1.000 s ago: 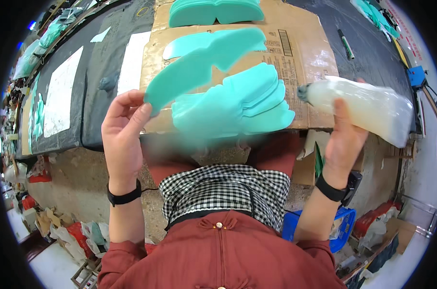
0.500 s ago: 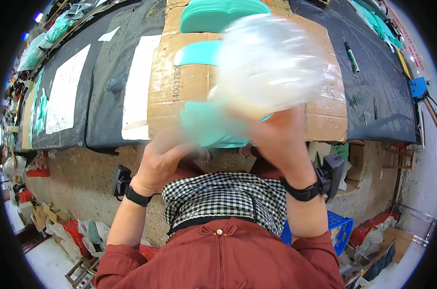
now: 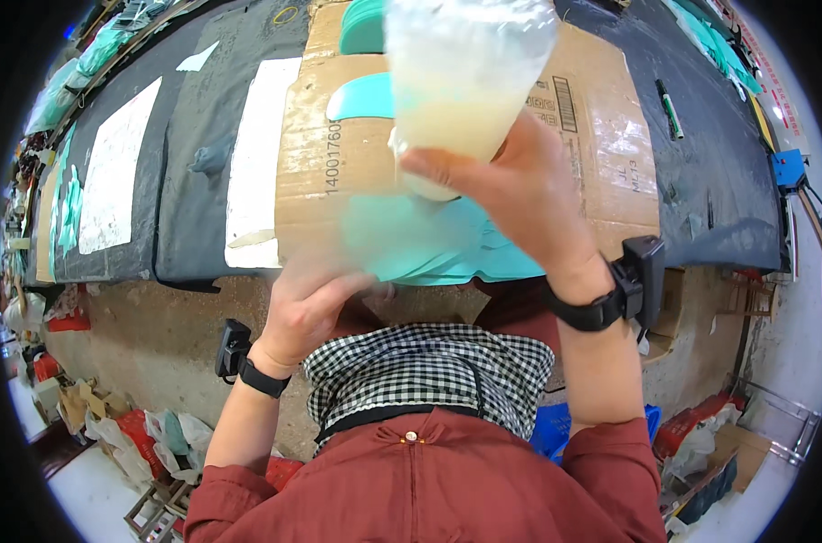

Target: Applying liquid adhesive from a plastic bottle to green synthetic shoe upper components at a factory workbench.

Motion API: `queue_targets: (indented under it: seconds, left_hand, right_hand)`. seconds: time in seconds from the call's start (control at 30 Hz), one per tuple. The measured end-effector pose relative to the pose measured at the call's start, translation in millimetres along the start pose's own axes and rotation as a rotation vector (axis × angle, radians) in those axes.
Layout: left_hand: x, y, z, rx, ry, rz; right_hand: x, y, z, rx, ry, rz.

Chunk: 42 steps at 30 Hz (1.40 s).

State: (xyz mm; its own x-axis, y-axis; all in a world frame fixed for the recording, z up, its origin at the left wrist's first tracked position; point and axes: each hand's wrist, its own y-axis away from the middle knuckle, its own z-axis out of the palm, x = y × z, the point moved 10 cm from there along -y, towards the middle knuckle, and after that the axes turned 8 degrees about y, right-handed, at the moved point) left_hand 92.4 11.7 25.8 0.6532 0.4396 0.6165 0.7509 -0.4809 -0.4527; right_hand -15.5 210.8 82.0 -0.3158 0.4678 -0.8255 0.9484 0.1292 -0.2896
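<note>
Obscuring teal stack, plastic bag, cardboard beneath

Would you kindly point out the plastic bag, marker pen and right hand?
Plastic bag (image 3: 468,86): head view, its translucent middle.
Marker pen (image 3: 671,110): head view, its barrel.
Right hand (image 3: 533,192): head view, near the thumb's base.

Grips with right hand, held farther forward; holds left hand farther back, partly curled, blurred at front.
</note>
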Motion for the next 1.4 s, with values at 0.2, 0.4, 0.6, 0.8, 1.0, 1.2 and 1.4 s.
queue_targets:
  seconds: [0.2,0.4,0.6,0.8,1.0,1.2,1.4]
  left_hand:
    - [1,4,-5,0.065,-0.161,0.015]
    - [-11,9,-4,0.101,-0.194,-0.045]
    - [-11,20,-10,0.232,-0.138,-0.093]
    - [-12,26,-15,0.260,-0.046,-0.168]
    - [-14,33,-14,0.221,-0.056,-0.200]
    - [-18,36,-19,0.256,-0.032,-0.238]
    - [-16,59,-52,0.473,-0.194,-0.278]
  right_hand:
    - [42,-9,-71,0.136,0.111,0.150]
    - [16,28,-40,0.132,0.057,0.180]
    - [-25,25,37,-0.077,0.044,0.012]
    - [-62,26,67,-0.090,0.106,-0.123]
    - [-52,37,54,-0.245,0.046,-0.081]
    - [-39,41,8,-0.020,0.122,0.093]
    - [-82,26,99,-0.183,0.232,-0.171]
